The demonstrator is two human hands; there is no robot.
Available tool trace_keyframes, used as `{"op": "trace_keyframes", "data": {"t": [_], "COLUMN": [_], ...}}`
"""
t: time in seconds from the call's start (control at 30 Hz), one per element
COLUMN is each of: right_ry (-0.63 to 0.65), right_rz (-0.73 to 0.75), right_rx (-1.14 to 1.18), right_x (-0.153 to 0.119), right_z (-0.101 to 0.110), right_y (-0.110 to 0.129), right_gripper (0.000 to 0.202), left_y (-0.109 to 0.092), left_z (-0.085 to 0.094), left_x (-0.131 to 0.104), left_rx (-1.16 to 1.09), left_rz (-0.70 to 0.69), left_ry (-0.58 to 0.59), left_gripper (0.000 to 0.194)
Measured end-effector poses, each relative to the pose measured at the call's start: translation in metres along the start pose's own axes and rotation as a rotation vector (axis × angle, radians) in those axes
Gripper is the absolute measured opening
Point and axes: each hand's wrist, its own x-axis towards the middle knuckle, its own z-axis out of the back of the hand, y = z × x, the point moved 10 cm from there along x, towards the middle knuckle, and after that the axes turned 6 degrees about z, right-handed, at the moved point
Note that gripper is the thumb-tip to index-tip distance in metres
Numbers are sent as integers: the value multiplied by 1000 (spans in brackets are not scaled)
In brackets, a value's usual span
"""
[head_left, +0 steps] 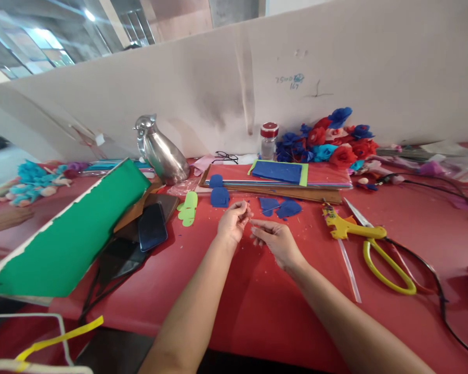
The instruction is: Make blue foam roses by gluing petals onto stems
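Red sheeting, smooth and faintly glossy, covers our table (pixel 257 311) before a pale, scuffed board (pixel 203 88). Our forearms slant inward from the lower corners and converge at mid-table. Our left hand (pixel 234 223) is raised, its fingers curled and the thumb and forefinger tips drawn close together. Our right hand (pixel 278 241) points leftward at it, fingers loosely bent. Whether either pinches something (the tips are too small and blurred), we cannot tell.

Just beyond the right hand lie flat blue paper pieces (pixel 288 208); the rounded right-hand one has its long axis running sideways. Past the left hand we see a stack of blue cutouts (pixel 219 197) with rounded corners, and nearby lime-green cutouts (pixel 187 209), lobed and lengthwise away from us. At right, steel scissors (pixel 359 214) with yellow handles point away and leftward, beside a yellow plastic glue gun (pixel 345 227).
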Motion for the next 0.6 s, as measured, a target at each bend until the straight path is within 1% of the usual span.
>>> {"op": "trace_keyframes", "data": {"t": [0.17, 0.27, 0.37, 0.47, 0.6], "right_ry": [1, -20, -30, -15, 10], "right_rz": [57, 78, 63, 57, 74], "right_rx": [-109, -204, -231, -261, -297], "right_x": [1, 2, 3, 3, 1], "right_z": [3, 8, 12, 10, 6], "right_y": [2, 0, -4, -6, -2], "right_gripper": [37, 35, 35, 35, 35], "left_y": [5, 2, 0, 0, -2], "left_z": [-1, -3, -5, -4, -3], "left_x": [1, 2, 4, 6, 7], "left_rx": [-21, -6, 35, 77, 68], "left_rz": [35, -8, -43, -44, -48], "left_ry": [10, 27, 65, 77, 85], "left_gripper": [18, 16, 16, 17, 20]}}
